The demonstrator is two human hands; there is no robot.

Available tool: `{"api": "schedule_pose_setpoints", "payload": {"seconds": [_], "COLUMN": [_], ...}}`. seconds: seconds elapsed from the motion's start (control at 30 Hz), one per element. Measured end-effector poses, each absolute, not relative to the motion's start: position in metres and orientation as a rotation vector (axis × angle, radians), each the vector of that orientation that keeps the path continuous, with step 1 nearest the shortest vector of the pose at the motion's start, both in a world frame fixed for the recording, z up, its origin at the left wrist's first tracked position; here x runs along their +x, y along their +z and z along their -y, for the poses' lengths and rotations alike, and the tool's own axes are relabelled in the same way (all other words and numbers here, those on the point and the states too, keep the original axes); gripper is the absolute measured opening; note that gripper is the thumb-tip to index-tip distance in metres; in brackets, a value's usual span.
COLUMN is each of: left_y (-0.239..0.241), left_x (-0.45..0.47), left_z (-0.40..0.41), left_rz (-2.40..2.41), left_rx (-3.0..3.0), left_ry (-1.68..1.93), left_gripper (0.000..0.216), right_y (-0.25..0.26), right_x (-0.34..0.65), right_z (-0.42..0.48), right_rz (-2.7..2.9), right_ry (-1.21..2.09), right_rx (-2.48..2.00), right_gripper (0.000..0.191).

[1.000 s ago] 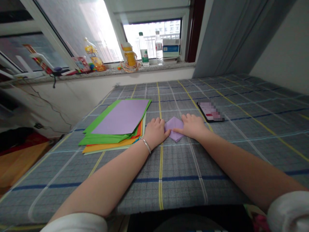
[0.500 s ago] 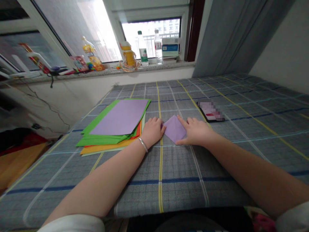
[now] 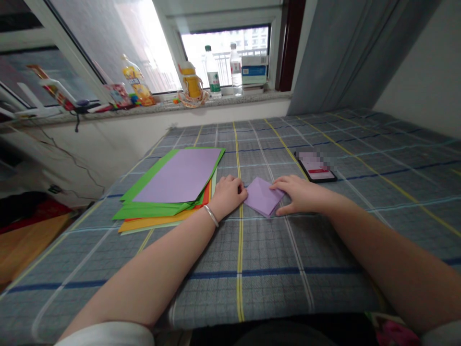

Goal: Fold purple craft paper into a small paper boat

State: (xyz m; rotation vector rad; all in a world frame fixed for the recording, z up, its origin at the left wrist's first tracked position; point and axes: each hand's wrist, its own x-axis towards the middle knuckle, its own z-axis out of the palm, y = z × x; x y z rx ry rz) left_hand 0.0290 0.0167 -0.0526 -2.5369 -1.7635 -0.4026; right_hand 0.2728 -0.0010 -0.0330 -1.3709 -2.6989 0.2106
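The folded purple paper [image 3: 261, 198] lies on the plaid cloth [image 3: 268, 250] near the middle of the frame, turned slightly, its lower point further right than half a second ago. The right hand [image 3: 301, 193], thumb and forefinger parted, now touches its right side instead of spanning its top and bottom points. The left hand [image 3: 228, 194] stays curled at the left corner; whether it grips there, I cannot tell. The paper stack [image 3: 180, 175], left of centre, is unmoved.

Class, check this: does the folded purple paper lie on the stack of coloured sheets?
No, the folded paper lies on the checked cloth between the left hand and right hand, apart from the stack.
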Motion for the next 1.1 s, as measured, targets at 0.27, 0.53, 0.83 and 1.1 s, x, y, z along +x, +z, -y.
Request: {"api": "schedule_pose_setpoints", "payload": {"seconds": [0.27, 0.53, 0.83, 1.1], "left_y": [-0.054, -0.049, -0.049, -0.049], "left_x": [0.037, 0.038, 0.032, 0.032], "left_z": [-0.005, -0.002, -0.005, -0.005], "left_rz": [1.161, 1.253, 1.056, 0.889], "left_rx": [-2.946, -2.960, -2.982, -3.043], "left_ry": [-0.113, 0.040, -0.143, -0.213], "left_gripper": [0.053, 0.078, 0.085, 0.072], "right_y": [-0.037, -0.034, -0.025, -0.023], "right_x": [0.272, 0.272, 0.273, 0.263], "right_z": [0.001, -0.005, 0.000, 0.004], "right_rz": [2.719, 2.804, 2.795, 2.720], "right_ry": [0.219, 0.230, 0.227, 0.073], "right_rx": [-1.215, -1.006, -1.040, -1.116], "right_gripper": [0.045, 0.028, 0.018, 0.020]}}
